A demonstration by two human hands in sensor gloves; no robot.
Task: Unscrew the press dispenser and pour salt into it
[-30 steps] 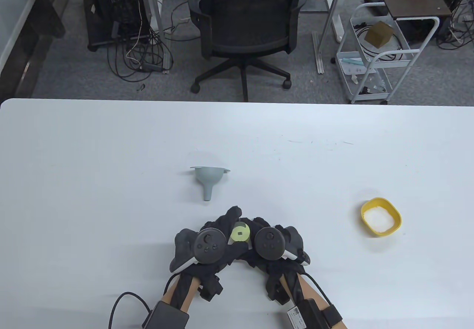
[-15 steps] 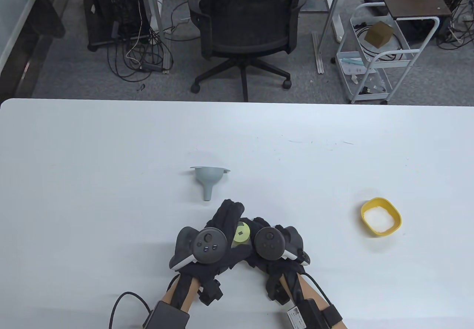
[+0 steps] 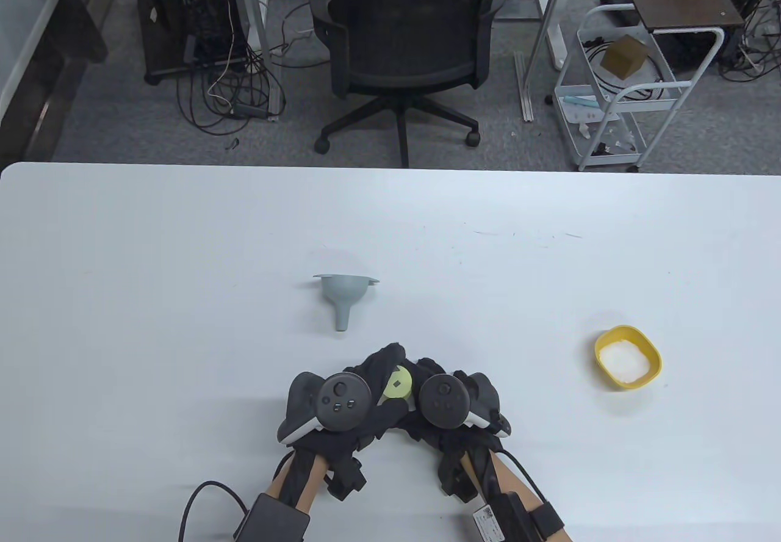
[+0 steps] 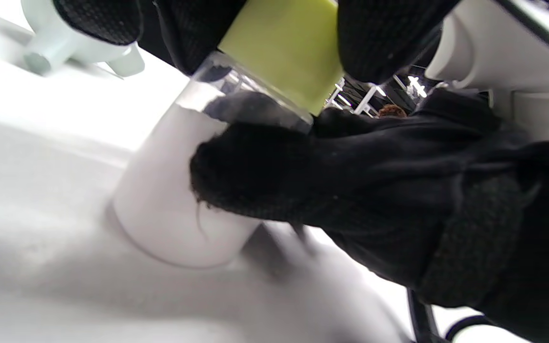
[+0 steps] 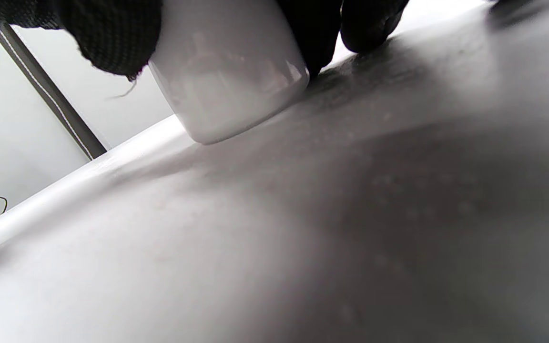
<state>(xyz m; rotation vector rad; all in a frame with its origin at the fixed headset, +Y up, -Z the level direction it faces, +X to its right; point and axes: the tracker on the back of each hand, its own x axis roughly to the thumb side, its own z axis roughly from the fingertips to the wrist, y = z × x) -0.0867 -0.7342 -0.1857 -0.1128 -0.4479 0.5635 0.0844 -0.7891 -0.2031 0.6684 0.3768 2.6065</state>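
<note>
In the table view, the left hand (image 3: 348, 404) and the right hand (image 3: 454, 408) meet near the table's (image 3: 152, 322) near edge, their black gloved fingers closed around the press dispenser (image 3: 396, 385), of which only the yellow-green top with its small square hole shows between the two trackers. The left hand's fingers (image 3: 381, 362) curl over the far side of that top, while the right hand's fingers lie against its right side. Just beyond the left fingertips the grey funnel (image 3: 344, 296) lies on its side, spout toward the hands and apart from them. Well off to the right of the right hand's fingers sits the yellow bowl (image 3: 628, 358) of white salt (image 3: 623, 363). In the left wrist view, the dispenser (image 4: 179, 190) stands on the table, tilted in this picture, its white body below a clear band and the yellow-green cap (image 4: 284, 47); fingers (image 4: 384, 38) of the left hand grip the cap on both sides, and a right-hand finger (image 4: 255, 171) presses against the white body just under the clear band. In the right wrist view, the white base (image 5: 229, 81) rests on the table (image 5: 303, 238) with the right hand's fingers (image 5: 112, 33) wrapped around it on both sides, fingertips (image 5: 370, 24) nearly down at the tabletop.
</note>
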